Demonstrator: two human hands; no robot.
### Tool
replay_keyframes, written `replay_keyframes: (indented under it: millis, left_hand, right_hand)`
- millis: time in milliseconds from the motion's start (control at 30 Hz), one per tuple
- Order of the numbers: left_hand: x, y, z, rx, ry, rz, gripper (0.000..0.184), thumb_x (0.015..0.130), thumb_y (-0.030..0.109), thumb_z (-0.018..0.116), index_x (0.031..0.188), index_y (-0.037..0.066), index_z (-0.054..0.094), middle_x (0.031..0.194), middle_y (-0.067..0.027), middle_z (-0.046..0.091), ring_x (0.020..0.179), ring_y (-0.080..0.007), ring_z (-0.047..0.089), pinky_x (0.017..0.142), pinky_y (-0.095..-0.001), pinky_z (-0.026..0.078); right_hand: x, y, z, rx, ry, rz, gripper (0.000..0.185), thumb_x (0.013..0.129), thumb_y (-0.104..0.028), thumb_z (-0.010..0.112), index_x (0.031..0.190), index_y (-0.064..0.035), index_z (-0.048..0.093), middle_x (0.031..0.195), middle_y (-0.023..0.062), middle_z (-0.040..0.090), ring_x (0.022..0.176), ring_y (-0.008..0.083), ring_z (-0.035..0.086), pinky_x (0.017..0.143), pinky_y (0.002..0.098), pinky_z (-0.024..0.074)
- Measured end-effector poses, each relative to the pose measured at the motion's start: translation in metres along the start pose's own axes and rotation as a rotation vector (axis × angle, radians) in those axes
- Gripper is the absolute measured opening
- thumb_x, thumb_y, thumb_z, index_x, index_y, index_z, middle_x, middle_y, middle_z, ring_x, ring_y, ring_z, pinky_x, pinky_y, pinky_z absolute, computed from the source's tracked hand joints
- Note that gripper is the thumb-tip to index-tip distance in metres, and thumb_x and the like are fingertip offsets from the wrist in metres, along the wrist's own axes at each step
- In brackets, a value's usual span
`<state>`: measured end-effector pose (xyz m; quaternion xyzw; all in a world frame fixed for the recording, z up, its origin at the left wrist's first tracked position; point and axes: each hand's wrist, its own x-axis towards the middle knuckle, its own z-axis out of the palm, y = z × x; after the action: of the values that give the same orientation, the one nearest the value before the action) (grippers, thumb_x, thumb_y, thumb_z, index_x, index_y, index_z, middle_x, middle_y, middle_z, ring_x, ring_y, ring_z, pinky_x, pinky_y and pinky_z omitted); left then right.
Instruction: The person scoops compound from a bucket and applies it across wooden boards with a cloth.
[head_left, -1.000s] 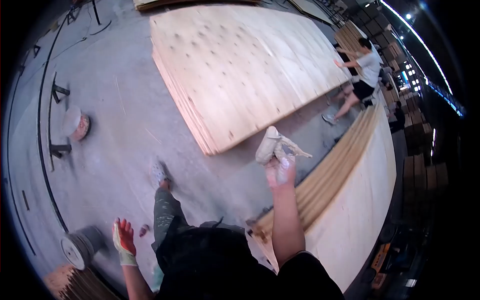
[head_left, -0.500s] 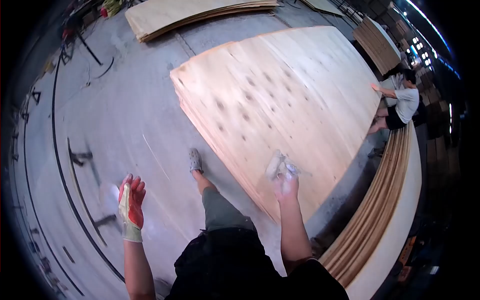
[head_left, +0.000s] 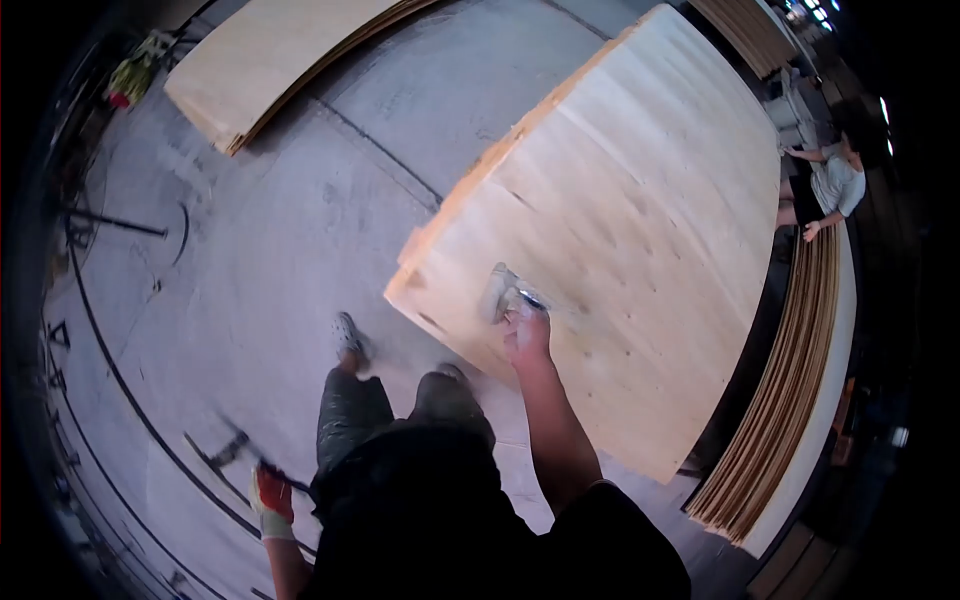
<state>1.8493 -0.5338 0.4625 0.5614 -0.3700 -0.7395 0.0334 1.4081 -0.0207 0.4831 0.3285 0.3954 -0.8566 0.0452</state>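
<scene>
Lowered gloved left hand (head_left: 271, 497) in view since earlier, cannot tell if spread or curled; clutching pale tool (head_left: 495, 291) in right hand (head_left: 526, 331) above plywood stack (head_left: 640, 235)

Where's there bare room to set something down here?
Open floor lies between the upper-left stack and big central stack, whose top also looks bare beyond the right hand. Far right is crowded: co-worker near the long stack.

Nothing legible here — no text, label, brand or number (nor any sign).
</scene>
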Motion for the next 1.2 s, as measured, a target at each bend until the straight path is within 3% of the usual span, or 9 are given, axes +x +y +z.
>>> replay_keyframes:
  millis: [100, 167, 267, 400, 533, 733, 1067, 1133, 1200]
  left_hand:
    - [0.148, 0.145, 0.076, 0.198, 0.177, 0.01, 0.037, 0.1, 0.049, 0.054, 0.125, 0.023, 0.058, 0.111, 0.0043, 0.064, 0.104, -0.0155, 0.058, 0.084, -0.0375, 0.046]
    - [0.289, 0.23, 0.08, 0.348, 0.041, 0.1, 0.054, 0.098, 0.053, 0.054, 0.14, 0.02, 0.052, 0.134, -0.003, 0.059, 0.122, -0.0211, 0.055, 0.104, -0.0428, 0.039]
    - [0.44, 0.339, 0.276, 0.528, -0.311, 0.235, 0.063, 0.1, 0.053, 0.049, 0.154, 0.021, 0.039, 0.153, -0.0071, 0.045, 0.139, -0.0251, 0.045, 0.117, -0.0424, 0.027]
    - [0.528, 0.407, 0.494, 0.725, -0.3, 0.152, 0.059, 0.103, 0.051, 0.044, 0.153, 0.022, 0.039, 0.153, -0.0068, 0.046, 0.139, -0.025, 0.045, 0.116, -0.0419, 0.029]
    - [0.604, 0.43, 0.655, 0.804, -0.61, 0.197, 0.056, 0.104, 0.049, 0.041, 0.154, 0.022, 0.038, 0.157, -0.0055, 0.041, 0.141, -0.0241, 0.042, 0.116, -0.0409, 0.03]
    - [0.642, 0.37, 0.918, 1.011, -0.808, 0.007, 0.055, 0.102, 0.044, 0.051, 0.149, 0.017, 0.043, 0.144, -0.0059, 0.054, 0.127, -0.0241, 0.053, 0.109, -0.0421, 0.035]
    - [0.571, 0.155, 1.247, 1.544, -1.454, 0.157, 0.052, 0.1, 0.035, 0.062, 0.143, 0.009, 0.05, 0.137, -0.0078, 0.058, 0.129, -0.0201, 0.052, 0.109, -0.0345, 0.038]
    - [0.564, 0.084, 1.312, 1.534, -1.685, 0.171, 0.05, 0.101, 0.033, 0.061, 0.143, 0.008, 0.05, 0.136, -0.0074, 0.058, 0.131, -0.0196, 0.051, 0.112, -0.0347, 0.037]
    - [0.538, 0.014, 1.373, 1.648, -1.896, 0.464, 0.041, 0.1, 0.007, 0.06, 0.14, 0.001, 0.051, 0.131, -0.0075, 0.06, 0.121, -0.0156, 0.054, 0.106, -0.0308, 0.044]
  right_hand:
    - [0.084, 0.056, 0.082, 0.029, 0.084, -0.055, 0.026, 0.097, -0.013, 0.056, 0.122, -0.0068, 0.058, 0.119, 0.0071, 0.064, 0.107, 0.0203, 0.064, 0.09, 0.0373, 0.055]
    - [0.138, 0.097, 0.133, 0.156, 0.101, -0.097, 0.019, 0.097, -0.014, 0.055, 0.115, -0.0103, 0.06, 0.114, 0.0077, 0.064, 0.1, 0.0224, 0.064, 0.092, 0.0431, 0.0545]
    - [0.247, 0.153, 0.173, 0.19, 0.157, -0.153, 0.019, 0.097, -0.011, 0.054, 0.114, -0.0102, 0.061, 0.11, 0.0071, 0.065, 0.101, 0.0209, 0.064, 0.088, 0.0411, 0.0558]
    - [0.28, 0.211, 0.206, 0.068, 0.306, -0.08, 0.021, 0.096, -0.013, 0.054, 0.116, -0.0068, 0.06, 0.108, 0.0054, 0.065, 0.098, 0.017, 0.065, 0.081, 0.0351, 0.0558]
    - [0.338, 0.231, 0.195, 0.283, 0.543, -0.26, 0.021, 0.097, -0.013, 0.053, 0.113, -0.0059, 0.064, 0.107, 0.0068, 0.067, 0.097, 0.0176, 0.065, 0.08, 0.0352, 0.0558]
    - [0.376, 0.202, 0.182, 0.329, 0.969, -0.413, 0.024, 0.094, -0.008, 0.055, 0.114, -0.0007, 0.066, 0.104, 0.0101, 0.068, 0.094, 0.0203, 0.066, 0.077, 0.0364, 0.0563]
    - [0.465, 0.173, 0.191, 0.303, 1.363, -0.405, 0.021, 0.092, -0.003, 0.054, 0.107, 0.0054, 0.067, 0.097, 0.0098, 0.068, 0.084, 0.0166, 0.066, 0.075, 0.032, 0.0562]
    - [0.502, 0.163, 0.196, 0.824, 1.392, -0.593, 0.022, 0.095, -0.003, 0.053, 0.112, 0.0049, 0.064, 0.107, 0.0114, 0.066, 0.093, 0.0188, 0.065, 0.08, 0.036, 0.0579]
    - [0.531, 0.156, 0.19, 0.975, 1.256, -0.782, 0.021, 0.096, -0.004, 0.055, 0.115, 0.0029, 0.063, 0.115, 0.0125, 0.064, 0.1, 0.0239, 0.065, 0.088, 0.0414, 0.0575]
